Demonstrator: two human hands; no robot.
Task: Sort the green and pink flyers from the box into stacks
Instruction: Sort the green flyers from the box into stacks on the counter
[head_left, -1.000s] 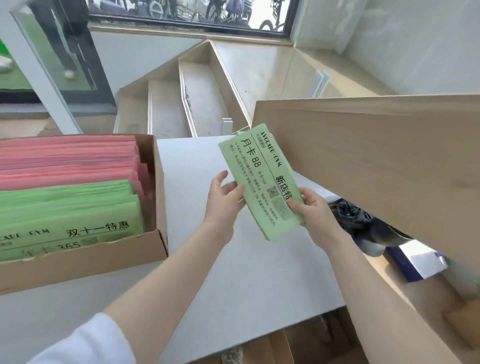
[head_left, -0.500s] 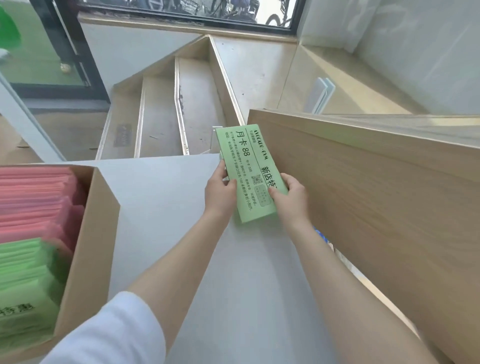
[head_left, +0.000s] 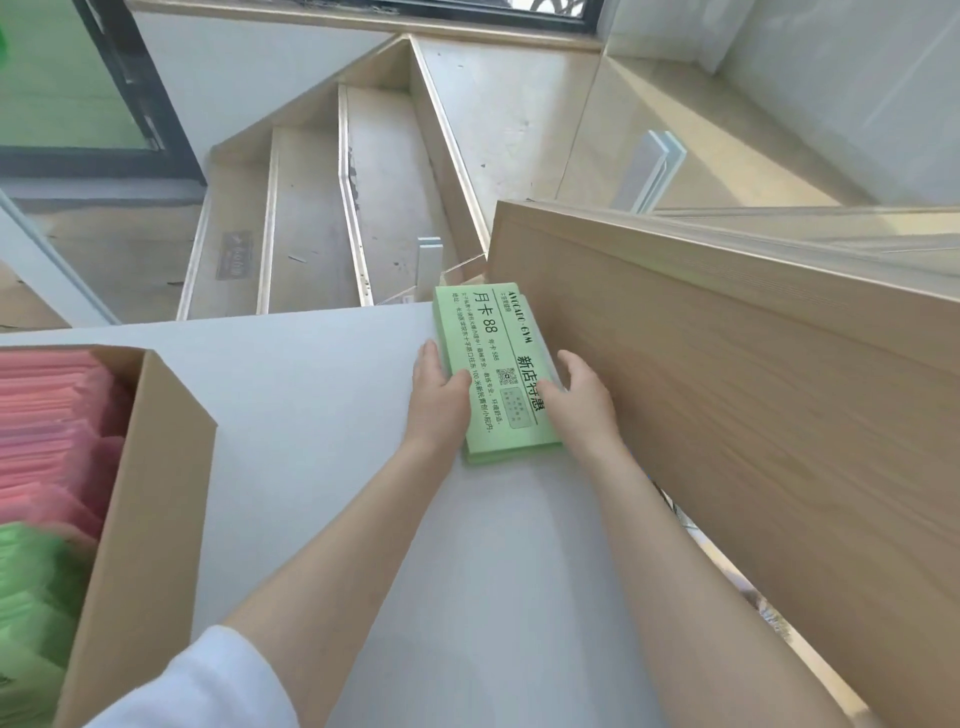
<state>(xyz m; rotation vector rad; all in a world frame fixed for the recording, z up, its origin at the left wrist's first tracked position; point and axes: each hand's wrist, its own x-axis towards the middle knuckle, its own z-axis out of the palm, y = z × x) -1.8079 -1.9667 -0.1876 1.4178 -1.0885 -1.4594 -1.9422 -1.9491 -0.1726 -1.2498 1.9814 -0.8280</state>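
From the head camera, a stack of green flyers (head_left: 491, 371) lies on the far right part of the grey surface (head_left: 322, 415), just beside a tall wooden board (head_left: 727, 415). The left hand (head_left: 439, 400) holds the stack's left side, with its thumb curled on top. The right hand (head_left: 576, 400) holds the right side, also with its thumb on top. So each hand's grip is on the stack.

The cardboard box (head_left: 150, 493) sits on the left, well apart from the stack. More pink flyers (head_left: 47, 431) and green flyers (head_left: 36, 592) wait inside it.

The far end of the stack looks close to the surface's far edge, with stairs (head_left: 332, 208) below. A push forward could send flyers over the edge. Letting go unevenly could make the loose sheets slide and fan out.
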